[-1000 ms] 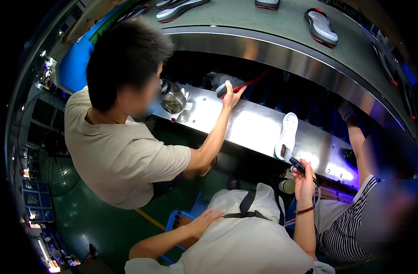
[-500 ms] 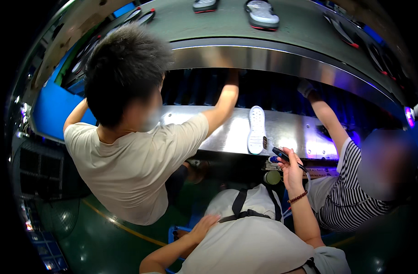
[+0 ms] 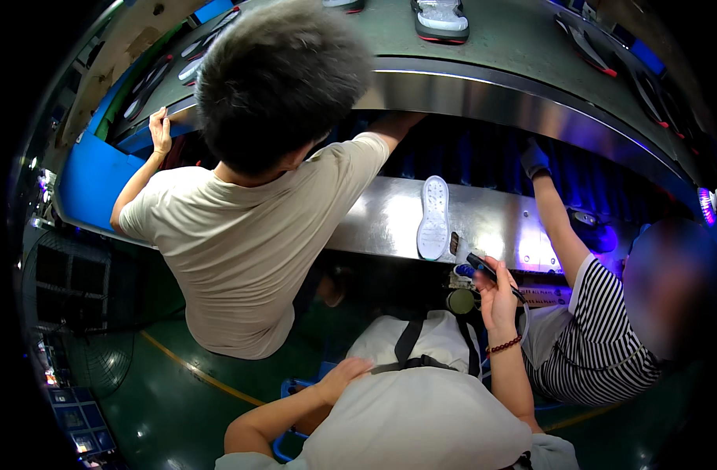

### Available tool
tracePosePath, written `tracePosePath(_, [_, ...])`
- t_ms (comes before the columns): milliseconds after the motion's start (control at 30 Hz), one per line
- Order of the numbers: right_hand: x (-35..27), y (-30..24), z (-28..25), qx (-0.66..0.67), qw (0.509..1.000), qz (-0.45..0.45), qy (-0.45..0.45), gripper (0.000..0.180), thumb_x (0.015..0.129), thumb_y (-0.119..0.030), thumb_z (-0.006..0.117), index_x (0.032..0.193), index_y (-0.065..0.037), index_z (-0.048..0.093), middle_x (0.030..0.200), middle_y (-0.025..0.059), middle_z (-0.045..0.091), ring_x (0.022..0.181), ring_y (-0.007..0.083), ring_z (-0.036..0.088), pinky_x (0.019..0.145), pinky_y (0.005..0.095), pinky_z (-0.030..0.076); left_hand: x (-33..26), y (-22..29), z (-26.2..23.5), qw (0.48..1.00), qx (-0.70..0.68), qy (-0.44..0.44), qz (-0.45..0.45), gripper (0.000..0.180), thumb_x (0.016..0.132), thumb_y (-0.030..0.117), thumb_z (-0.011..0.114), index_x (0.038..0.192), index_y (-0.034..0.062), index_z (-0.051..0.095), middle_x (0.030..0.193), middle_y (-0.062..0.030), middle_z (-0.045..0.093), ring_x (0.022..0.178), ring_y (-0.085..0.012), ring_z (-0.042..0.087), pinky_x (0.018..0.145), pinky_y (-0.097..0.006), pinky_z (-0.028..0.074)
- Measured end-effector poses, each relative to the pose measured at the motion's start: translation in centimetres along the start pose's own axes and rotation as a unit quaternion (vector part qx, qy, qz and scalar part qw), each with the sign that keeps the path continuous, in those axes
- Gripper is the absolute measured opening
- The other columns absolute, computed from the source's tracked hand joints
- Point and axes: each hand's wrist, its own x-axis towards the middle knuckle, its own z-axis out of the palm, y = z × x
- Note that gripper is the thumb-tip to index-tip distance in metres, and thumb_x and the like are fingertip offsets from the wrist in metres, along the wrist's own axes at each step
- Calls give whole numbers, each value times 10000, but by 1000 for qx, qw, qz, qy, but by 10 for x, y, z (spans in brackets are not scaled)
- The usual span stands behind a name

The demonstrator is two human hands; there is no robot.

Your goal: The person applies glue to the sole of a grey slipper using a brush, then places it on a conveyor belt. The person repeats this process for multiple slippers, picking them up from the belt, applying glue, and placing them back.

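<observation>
My right hand [image 3: 497,300], with a beaded bracelet at its wrist, is closed around a black pen-shaped tool [image 3: 478,263] with a pale cord trailing down past the wrist. Its tip points up and left, close to the front edge of the metal ledge [image 3: 383,215]. On that ledge lies a white shoe sole [image 3: 433,221], just left of the tool and apart from it. Fingers stretched out, my left hand [image 3: 344,381] rests flat at my waist and holds nothing.
A co-worker in a beige shirt [image 3: 233,243] leans over the ledge at left, one arm under the conveyor. Another in a striped shirt [image 3: 589,337] reaches a gloved hand [image 3: 534,159] under it at right. Soles ride on the conveyor belt [image 3: 515,39]. Below the ledge stands a green-lidded container [image 3: 460,301].
The left co-worker has leaned farther in toward the conveyor, and their left hand now shows on its edge. My right hand still holds the tool near the ledge. The view has shifted slightly.
</observation>
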Motion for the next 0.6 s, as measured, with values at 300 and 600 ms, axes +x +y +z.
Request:
tracePosePath(300, [12, 8, -8, 11, 999, 26, -17, 337, 901, -269, 440, 1009, 37, 533, 940, 112, 584, 732, 136, 554, 628, 231, 438, 0, 1, 4, 999, 35, 3, 13, 317, 811, 87, 493, 1115, 20, 435, 1187, -202, 429, 1050, -378, 432, 893, -451, 350])
tracePosePath(600, [10, 6, 2, -5, 998, 40, -45, 368, 892, -309, 451, 1019, 25, 539, 934, 87, 586, 708, 128, 551, 620, 211, 438, -9, 25, 1, 998, 61, 20, -5, 409, 748, 150, 535, 1116, -4, 447, 1232, -221, 388, 1098, -367, 397, 933, -438, 309])
